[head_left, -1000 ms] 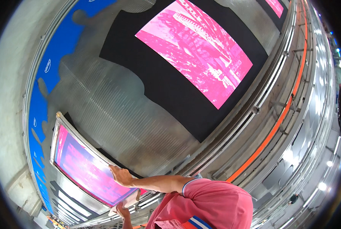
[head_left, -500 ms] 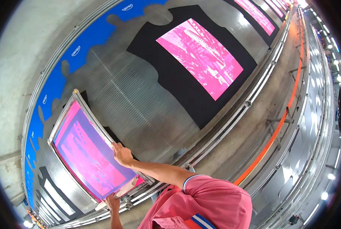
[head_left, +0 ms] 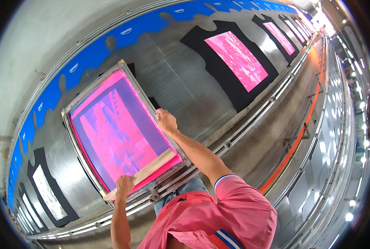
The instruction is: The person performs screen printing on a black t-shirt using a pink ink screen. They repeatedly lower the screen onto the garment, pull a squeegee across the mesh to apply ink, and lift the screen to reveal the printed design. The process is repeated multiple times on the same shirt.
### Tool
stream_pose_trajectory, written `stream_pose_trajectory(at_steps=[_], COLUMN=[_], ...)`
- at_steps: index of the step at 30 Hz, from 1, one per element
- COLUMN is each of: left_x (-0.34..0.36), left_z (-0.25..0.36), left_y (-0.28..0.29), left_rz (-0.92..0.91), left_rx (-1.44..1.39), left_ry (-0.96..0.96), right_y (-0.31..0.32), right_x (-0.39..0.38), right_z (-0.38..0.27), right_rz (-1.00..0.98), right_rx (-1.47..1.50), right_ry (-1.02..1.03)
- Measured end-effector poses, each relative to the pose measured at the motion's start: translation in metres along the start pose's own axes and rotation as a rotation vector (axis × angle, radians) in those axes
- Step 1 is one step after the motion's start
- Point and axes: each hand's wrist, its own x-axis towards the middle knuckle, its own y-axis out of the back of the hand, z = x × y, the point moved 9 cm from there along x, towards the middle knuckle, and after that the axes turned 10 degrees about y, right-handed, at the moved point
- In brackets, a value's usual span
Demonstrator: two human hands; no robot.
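Note:
A screen-printing frame [head_left: 140, 92] lies on the long table in front of me, its mesh [head_left: 114, 137] purple with a bright pink image and pink ink round the edges. My right hand [head_left: 167, 121] is closed round the right side bar of the frame. Along the near end of the mesh rests a squeegee [head_left: 154, 164] with a long pale wooden handle, slanting up to the right. Closed fingers of my left hand [head_left: 124, 187] grip that handle toward its left end. Bits of black fabric [head_left: 132, 68] show past the frame's right side; the rest is hidden beneath it.
Right of the frame lies a black shirt piece [head_left: 251, 94] with a pink print; more follow farther along. To the left are black pieces [head_left: 64, 199] with white prints. Metal rails [head_left: 243, 135] edge the table. Blue material [head_left: 127, 35] lines the far side. An orange strip [head_left: 290, 149] runs beyond the aisle.
The view has shifted, so the frame appears nearer the centre and larger. The squeegee now shows clearly across the mesh's near end, with my left hand on it. My right hand stays on the frame.

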Motion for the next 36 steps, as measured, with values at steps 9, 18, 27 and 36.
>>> stream_pose_trajectory(at_steps=[9, 18, 27, 36], left_x=[0.046, 0.078, 0.179, 0.298], left_z=[-0.010, -0.030, -0.046, -0.055], left_y=[-0.023, -0.042, 0.083, 0.263], left_rz=[-0.334, -0.654, -0.465, 0.217], left_rx=[0.041, 0.077, -0.058, -0.045], left_ry=[0.020, 0.018, -0.222, -0.043], right_y=[0.004, -0.002, -0.006, -0.110], right_x=[-0.007, 0.000, 0.077, 0.224], right_z=[-0.007, -0.019, -0.110, -0.211], right_rz=[0.036, -0.022, -0.238, -0.813], right_rx=[-0.072, -0.157, -0.047, -0.637], right_ry=[0.021, 0.050, 0.489, 0.621])
